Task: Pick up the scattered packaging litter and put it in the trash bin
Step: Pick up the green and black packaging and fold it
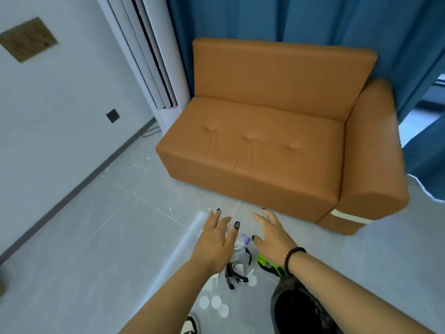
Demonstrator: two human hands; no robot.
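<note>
So both sets of fingers (218, 214) are spread wide and holding nothing, left hand (215, 239) and right hand (272, 237) hovering over the packaging litter (238, 263) on the floor (96, 249) by the sofa (265, 141), probably lining up a two-handed scoop, no bin in view.

Both forearms reach forward from the 6 o'clock edge toward 12 o'clock. The left hand (216, 239) is spread palm down, fingers straight, holding nothing. The right hand (273, 237), at its 3 o'clock side, is likewise spread and empty, a dark bead bracelet (292, 257) round its wrist.
</note>
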